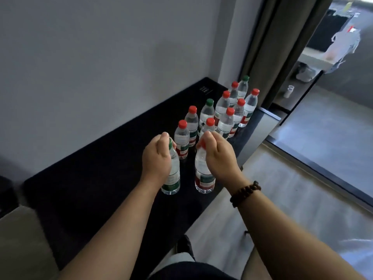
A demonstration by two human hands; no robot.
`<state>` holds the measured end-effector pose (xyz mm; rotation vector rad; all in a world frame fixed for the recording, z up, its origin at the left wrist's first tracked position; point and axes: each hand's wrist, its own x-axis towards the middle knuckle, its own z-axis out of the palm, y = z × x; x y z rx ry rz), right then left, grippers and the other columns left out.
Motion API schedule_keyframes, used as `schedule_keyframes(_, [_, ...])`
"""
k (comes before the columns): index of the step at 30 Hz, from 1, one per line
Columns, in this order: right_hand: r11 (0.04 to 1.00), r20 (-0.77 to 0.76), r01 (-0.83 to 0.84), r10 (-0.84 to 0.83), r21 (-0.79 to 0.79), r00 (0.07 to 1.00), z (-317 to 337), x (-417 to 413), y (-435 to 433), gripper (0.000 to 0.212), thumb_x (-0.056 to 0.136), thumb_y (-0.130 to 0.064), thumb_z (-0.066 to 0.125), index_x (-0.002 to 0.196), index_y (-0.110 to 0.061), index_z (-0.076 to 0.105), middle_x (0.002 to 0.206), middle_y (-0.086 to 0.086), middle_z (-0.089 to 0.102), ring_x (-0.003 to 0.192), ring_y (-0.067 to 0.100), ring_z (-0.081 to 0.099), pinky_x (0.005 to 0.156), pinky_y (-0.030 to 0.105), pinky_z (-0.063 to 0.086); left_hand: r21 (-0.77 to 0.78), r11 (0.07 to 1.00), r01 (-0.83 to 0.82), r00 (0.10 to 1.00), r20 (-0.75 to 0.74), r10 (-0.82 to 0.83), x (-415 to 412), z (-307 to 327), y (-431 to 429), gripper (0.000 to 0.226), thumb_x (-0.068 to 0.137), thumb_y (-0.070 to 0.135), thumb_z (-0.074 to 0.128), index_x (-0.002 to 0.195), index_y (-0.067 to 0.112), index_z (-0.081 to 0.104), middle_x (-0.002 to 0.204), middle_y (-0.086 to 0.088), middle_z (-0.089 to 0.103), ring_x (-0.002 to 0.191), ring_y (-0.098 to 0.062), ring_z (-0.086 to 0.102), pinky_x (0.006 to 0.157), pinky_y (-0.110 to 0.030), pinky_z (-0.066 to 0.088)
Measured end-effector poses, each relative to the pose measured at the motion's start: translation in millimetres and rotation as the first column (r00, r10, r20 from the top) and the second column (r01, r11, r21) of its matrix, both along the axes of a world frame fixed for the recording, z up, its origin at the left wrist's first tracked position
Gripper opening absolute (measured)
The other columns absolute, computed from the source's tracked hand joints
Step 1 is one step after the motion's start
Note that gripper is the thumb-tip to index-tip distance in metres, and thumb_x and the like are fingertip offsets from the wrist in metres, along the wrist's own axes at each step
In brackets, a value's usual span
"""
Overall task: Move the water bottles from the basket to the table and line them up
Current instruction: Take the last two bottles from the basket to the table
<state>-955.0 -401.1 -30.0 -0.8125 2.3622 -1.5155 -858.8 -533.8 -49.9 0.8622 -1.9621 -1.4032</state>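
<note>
Two bare forearms are reaching out from the bottom edge, the right one wearing a dark bead bracelet [245,194]. Each is ending in a grip clenched from above around the top of a water bottle. The left hand [156,158] is grasping the neck and shoulder of a green-capped bottle [174,176], and the right hand [218,156] is wrapping the neck of a red-capped bottle [203,178], hiding most of its cap.

Both bottles are hanging upright, side by side but apart, on the near side of the standing bottles [222,107]. Holding them by the neck is leaving the bases free, which should let them go straight down without the fingers crowding the neighbours. Whether the bases are already resting on the black table [90,178] or hovering just over it, I cannot tell.

Those standing bottles are running away from the camera in rough lines toward the far corner, mostly red-capped with two green caps among them. The held pair is sitting just before their nearest members, seemingly extending two of the lines toward the camera.

Left of the standing bottles a grey wall [101,57] is backing the table; beyond them a brown curtain [268,47] is hanging. No basket is showing anywhere, so how many bottles are waiting cannot be judged.
</note>
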Motion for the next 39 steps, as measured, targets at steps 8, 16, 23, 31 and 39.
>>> schedule_keyframes(8, [0.993,0.081,-0.064,0.057,0.1,0.995,-35,-57,-46,0.038,0.11,-0.029,0.037,0.079,-0.024,0.058,0.079,-0.01,0.06,0.071,-0.004,0.056,0.063,0.009,0.038,0.049,0.996,-0.071,0.996,0.049,0.069,-47,-43,-29,0.047,0.106,0.033,0.037,0.082,0.002,0.062,0.074,-0.009,0.061,0.065,-0.007,0.055,0.06,-0.015,0.042])
schedule_keyframes(16, [0.975,0.122,-0.148,0.129,0.167,0.984,-73,-96,-63,0.042,0.11,-0.032,0.034,0.091,-0.01,0.064,0.08,-0.005,0.06,0.075,0.006,0.057,0.067,0.022,0.044,0.107,0.98,-0.17,0.984,0.063,0.164,-78,-80,-25,0.04,0.096,0.029,0.037,0.077,0.005,0.062,0.077,-0.004,0.062,0.076,-0.012,0.058,0.069,-0.02,0.043])
schedule_keyframes(23, [0.94,0.134,-0.298,0.278,0.166,0.951,-96,-125,-60,0.036,0.108,-0.031,0.039,0.092,-0.01,0.063,0.085,0.003,0.062,0.079,0.018,0.059,0.071,0.032,0.048,0.145,0.936,-0.32,0.947,0.062,0.314,-99,-95,-10,0.037,0.089,0.023,0.039,0.073,-0.001,0.062,0.079,-0.011,0.063,0.079,-0.018,0.059,0.075,-0.032,0.047])
schedule_keyframes(31, [0.86,0.236,-0.488,0.449,0.146,0.862,-109,-149,-49,0.031,0.108,-0.031,0.04,0.095,-0.013,0.061,0.086,0.001,0.062,0.077,0.008,0.056,0.068,0.022,0.044,0.21,0.886,-0.415,0.907,0.168,0.385,-103,-95,-9,0.038,0.087,0.028,0.036,0.077,0.008,0.066,0.087,-0.009,0.068,0.091,-0.023,0.064,0.088,-0.041,0.05])
schedule_keyframes(39, [0.683,0.054,-0.697,0.704,0.218,0.708,-97,-173,-50,0.016,0.106,-0.028,0.047,0.099,-0.022,0.061,0.092,-0.006,0.062,0.085,0.006,0.059,0.077,0.028,0.051,0.159,0.875,-0.457,0.87,0.287,0.402,-109,-58,-14,0.021,0.089,0.028,0.065,0.11,0.03,0.069,0.104,0.01,0.073,0.1,-0.003,0.067,0.088,-0.024,0.051])
